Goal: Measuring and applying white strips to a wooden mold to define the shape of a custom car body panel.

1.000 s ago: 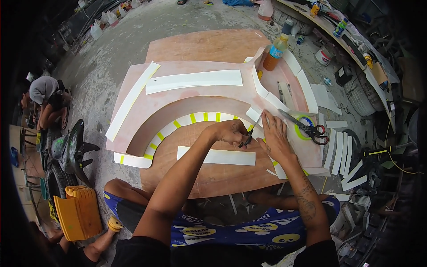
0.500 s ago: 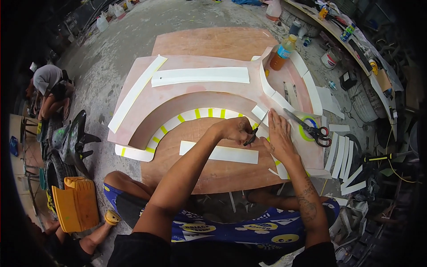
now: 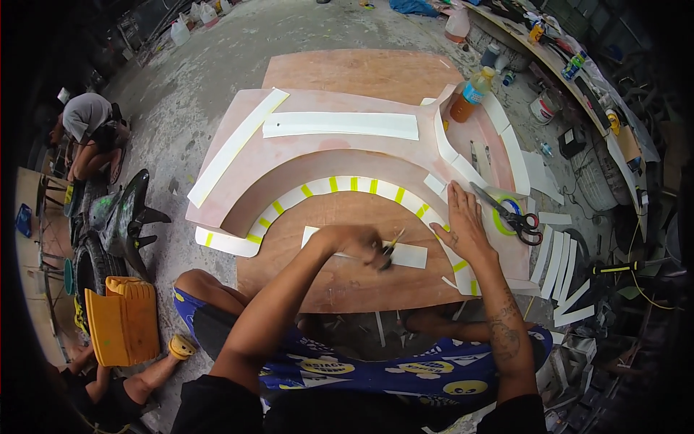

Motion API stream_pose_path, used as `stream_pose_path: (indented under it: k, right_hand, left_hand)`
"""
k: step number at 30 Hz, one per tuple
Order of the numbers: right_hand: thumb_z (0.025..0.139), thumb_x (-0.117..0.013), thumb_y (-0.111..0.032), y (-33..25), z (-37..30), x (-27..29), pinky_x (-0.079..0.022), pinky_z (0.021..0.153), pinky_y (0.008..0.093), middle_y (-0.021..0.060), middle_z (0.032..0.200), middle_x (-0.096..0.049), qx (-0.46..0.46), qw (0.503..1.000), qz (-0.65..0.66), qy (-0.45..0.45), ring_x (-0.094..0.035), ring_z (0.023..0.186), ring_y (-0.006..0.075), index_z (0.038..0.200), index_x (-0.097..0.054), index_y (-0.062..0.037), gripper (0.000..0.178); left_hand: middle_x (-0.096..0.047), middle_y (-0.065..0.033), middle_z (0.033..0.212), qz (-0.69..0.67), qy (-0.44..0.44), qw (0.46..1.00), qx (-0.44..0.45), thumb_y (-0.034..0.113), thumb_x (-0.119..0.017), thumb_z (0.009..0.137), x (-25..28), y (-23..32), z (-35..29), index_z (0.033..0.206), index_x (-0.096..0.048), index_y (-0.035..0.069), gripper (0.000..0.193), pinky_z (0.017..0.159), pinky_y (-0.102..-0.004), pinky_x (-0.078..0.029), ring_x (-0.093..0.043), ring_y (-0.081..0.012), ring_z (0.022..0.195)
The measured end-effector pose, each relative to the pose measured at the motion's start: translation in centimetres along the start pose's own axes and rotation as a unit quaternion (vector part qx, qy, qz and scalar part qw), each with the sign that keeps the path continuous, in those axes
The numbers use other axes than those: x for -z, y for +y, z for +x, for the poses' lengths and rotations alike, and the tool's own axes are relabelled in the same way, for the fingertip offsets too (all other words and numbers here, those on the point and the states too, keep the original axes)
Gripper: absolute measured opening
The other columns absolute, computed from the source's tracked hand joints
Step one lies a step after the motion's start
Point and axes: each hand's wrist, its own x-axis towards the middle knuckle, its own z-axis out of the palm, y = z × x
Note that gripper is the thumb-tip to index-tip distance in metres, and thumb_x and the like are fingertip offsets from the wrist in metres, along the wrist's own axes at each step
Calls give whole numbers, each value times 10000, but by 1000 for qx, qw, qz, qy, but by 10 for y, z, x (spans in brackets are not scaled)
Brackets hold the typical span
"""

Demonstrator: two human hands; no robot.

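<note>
My left hand (image 3: 354,244) is closed around a slim tool with a dark handle and a thin pale blade (image 3: 397,237); motion blurs it and its exact kind. It is above a white strip (image 3: 413,256) on the plywood board (image 3: 325,289). My right hand (image 3: 466,224) lies flat, fingers stretched, at the right end of a pale pink panel (image 3: 325,137) with an arched cutout. White pieces joined by yellow tape (image 3: 333,184) line the arch. Just beyond my right fingertips is a small white piece (image 3: 434,184). Black-handled scissors (image 3: 522,223) lie over a green tape roll (image 3: 500,212).
Two long white strips (image 3: 340,124) lie on the panel. A bottle of amber liquid (image 3: 470,98) stands in its right recess. Cut strips (image 3: 557,264) lie at the right. Left are a yellow plastic part (image 3: 123,322), a dark motorcycle (image 3: 108,231) and a crouching person (image 3: 90,134); another person's leg (image 3: 155,372) shows.
My left hand has drawn back left and toward me with the slim tool, away from my right hand. My right hand stays flat on the panel. The view has shifted slightly.
</note>
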Motion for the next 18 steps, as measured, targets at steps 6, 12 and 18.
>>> stream_pose_path:
  k: [6,12,18]
  right_hand:
    - [849,-654,-221,-2,14,-1,-340,1075,442,281,1398,-423,43,995,43,75,-402,1290,406,1411,-330,85,717]
    - [902,-537,-122,-4,27,-12,-483,918,427,239,1183,-622,16,991,-31,129,-577,1117,365,1200,-562,93,369]
    - [906,-508,-104,3,30,-24,-521,878,418,238,1145,-638,7,985,-89,148,-615,1061,358,1153,-577,94,324]
  left_hand:
    - [-687,-164,905,194,166,958,134,246,-754,714,-97,-54,-67,985,-667,59,341,776,-419,-529,-665,-338,877]
    - [-692,-147,912,241,278,917,156,134,-684,725,-145,-105,-47,998,-641,81,281,774,-438,-532,-671,-328,874]
    - [-693,-146,916,137,230,959,87,124,-682,717,-125,-91,-64,1060,-615,100,350,761,-438,-524,-665,-333,883]
